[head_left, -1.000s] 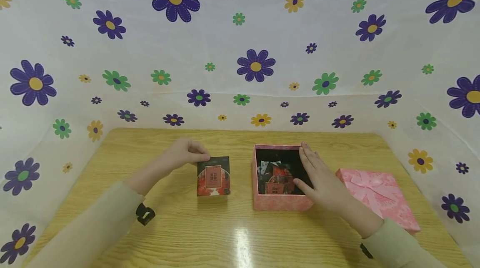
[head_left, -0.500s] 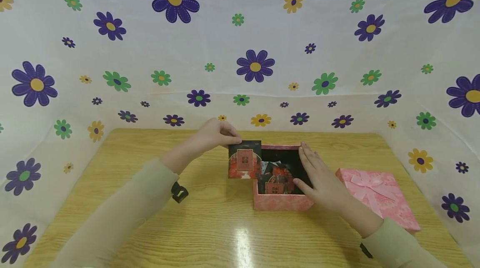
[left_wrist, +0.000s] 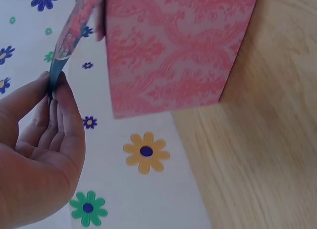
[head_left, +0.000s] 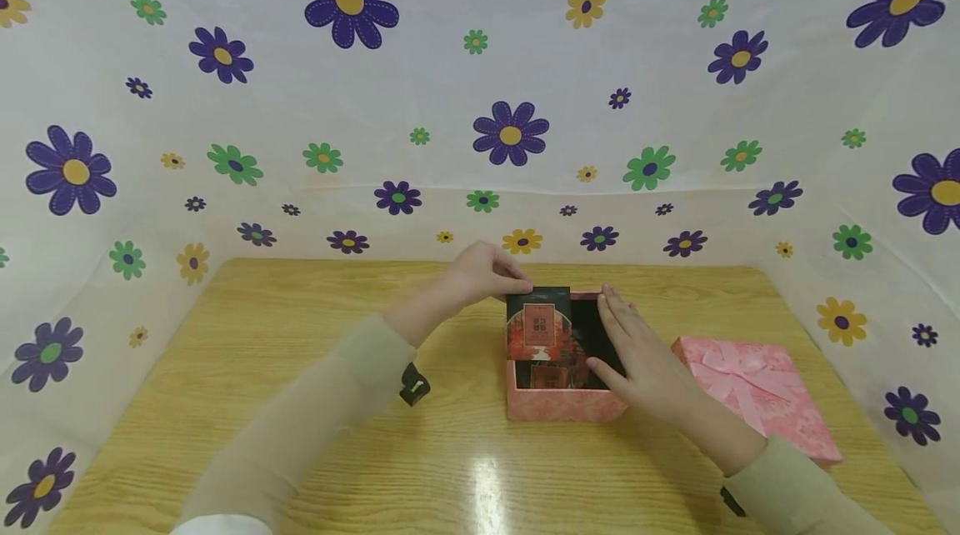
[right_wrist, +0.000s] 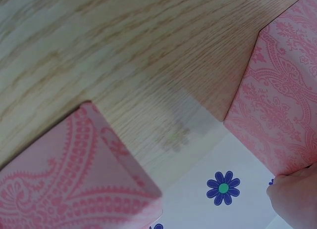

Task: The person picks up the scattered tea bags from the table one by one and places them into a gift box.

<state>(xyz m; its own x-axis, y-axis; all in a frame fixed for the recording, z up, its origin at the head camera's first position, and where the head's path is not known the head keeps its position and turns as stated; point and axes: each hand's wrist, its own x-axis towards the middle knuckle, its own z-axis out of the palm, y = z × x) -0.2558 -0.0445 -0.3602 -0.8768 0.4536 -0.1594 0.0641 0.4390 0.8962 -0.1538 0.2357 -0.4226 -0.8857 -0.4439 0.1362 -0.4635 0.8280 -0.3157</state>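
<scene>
My left hand [head_left: 487,270] pinches the top left corner of a flat square packet [head_left: 539,325], dark above and red below with a framed label. The packet hangs upright over the left part of an open pink box [head_left: 566,406], hiding some of the inside. Edge-on, the thin packet [left_wrist: 67,46] shows between thumb and fingers in the left wrist view, beside the patterned box wall [left_wrist: 168,51]. My right hand [head_left: 641,356] rests on the box's right rim, fingers fairly straight and thumb apart. Another similar packet [head_left: 551,377] lies inside the black-lined box.
A pink lid [head_left: 757,393] with a ribbon bow lies on the wooden table [head_left: 360,468], right of the box and partly behind my right forearm. White flower-print cloth [head_left: 420,85] stands around the table's back and sides.
My left hand has lifted the packet from the table left of the box and carried it right, over the box opening. The right hand, box and lid have stayed put.
</scene>
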